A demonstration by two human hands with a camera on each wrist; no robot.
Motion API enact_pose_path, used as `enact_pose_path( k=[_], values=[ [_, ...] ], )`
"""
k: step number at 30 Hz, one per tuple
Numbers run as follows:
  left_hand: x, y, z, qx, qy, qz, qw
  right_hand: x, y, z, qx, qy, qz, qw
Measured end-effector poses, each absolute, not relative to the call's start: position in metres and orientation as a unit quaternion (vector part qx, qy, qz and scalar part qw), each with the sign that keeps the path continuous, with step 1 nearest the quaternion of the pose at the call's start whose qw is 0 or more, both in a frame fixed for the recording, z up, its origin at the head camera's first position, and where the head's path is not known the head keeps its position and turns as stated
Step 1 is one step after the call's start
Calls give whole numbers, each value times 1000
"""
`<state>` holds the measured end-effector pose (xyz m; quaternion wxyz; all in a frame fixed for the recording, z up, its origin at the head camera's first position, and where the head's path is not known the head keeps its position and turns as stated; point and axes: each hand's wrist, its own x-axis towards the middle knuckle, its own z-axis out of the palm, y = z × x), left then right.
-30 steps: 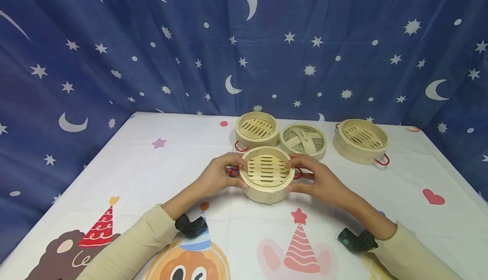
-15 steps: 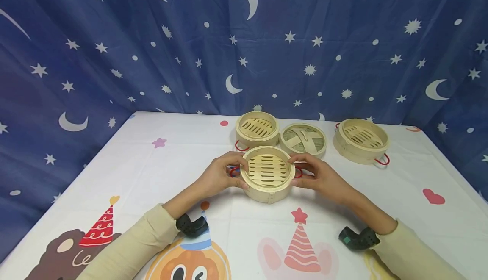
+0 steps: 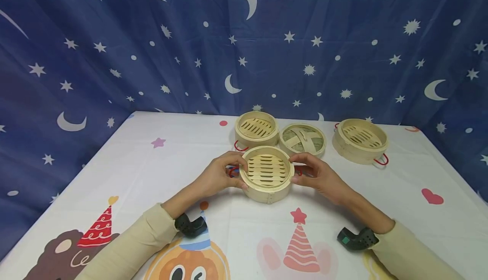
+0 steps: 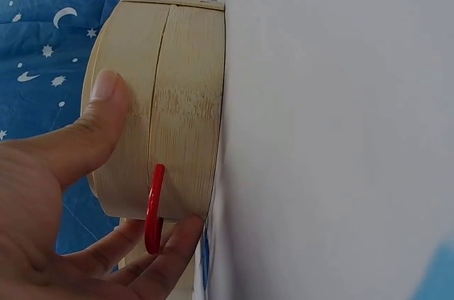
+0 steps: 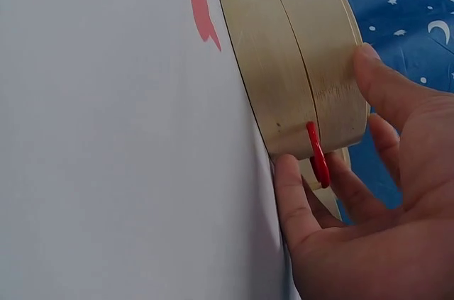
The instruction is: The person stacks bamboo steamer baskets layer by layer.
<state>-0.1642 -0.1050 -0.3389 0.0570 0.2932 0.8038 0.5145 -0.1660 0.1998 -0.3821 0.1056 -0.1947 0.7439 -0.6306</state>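
Observation:
A round bamboo steamer basket point(image 3: 267, 195) with a slatted floor stands upright on the table, mid-view in the head view. My left hand point(image 3: 218, 175) holds its left side, thumb on the wall and index finger over the rim. On the opposite side my right hand point(image 3: 324, 177) curves round the basket, with thumb and fingertips at the rim and wall. Each wrist view shows a red handle, the left handle point(image 4: 153, 208) and the right handle point(image 5: 318, 154), between thumb and fingers. A seam runs round the basket wall point(image 5: 284, 52). Some fingertips are hidden behind it.
Close behind stand another steamer basket point(image 3: 257, 142) and a round woven lid point(image 3: 309, 143). A third basket point(image 3: 354, 155) with red handles is farther right. A printed white cloth point(image 3: 183, 144) covers the table; a blue starry curtain point(image 3: 171, 72) hangs behind.
My right index finger has drawn back from inside the rim to its outer edge, and the right thumb has shifted slightly outward. The basket and left hand have stayed nearly still.

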Motion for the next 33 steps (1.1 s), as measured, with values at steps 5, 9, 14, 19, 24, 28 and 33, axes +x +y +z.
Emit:
enact_pose_path(
  k=[5, 9, 14, 19, 24, 28, 33],
  values=[
    [-164, -105, -338, 295, 804, 512, 61, -166, 200, -383, -202, 749, -623, 101],
    [-172, -108, -347, 303, 804, 507, 65, -166, 201, -383, -198, 751, -621, 105],
    [-190, -117, -366, 303, 799, 511, 89, -166, 200, -384, -192, 749, -624, 107],
    [-197, -124, -357, 264, 795, 539, 93, -167, 200, -385, -192, 751, -623, 104],
    [-212, -131, -356, 219, 805, 548, 54, -167, 200, -386, -193, 747, -627, 105],
    [-225, -132, -359, 195, 809, 554, 24, -167, 200, -386, -193, 746, -628, 106],
    [-236, -129, -361, 176, 813, 555, 9, -167, 200, -385, -195, 746, -628, 105]
  ],
)
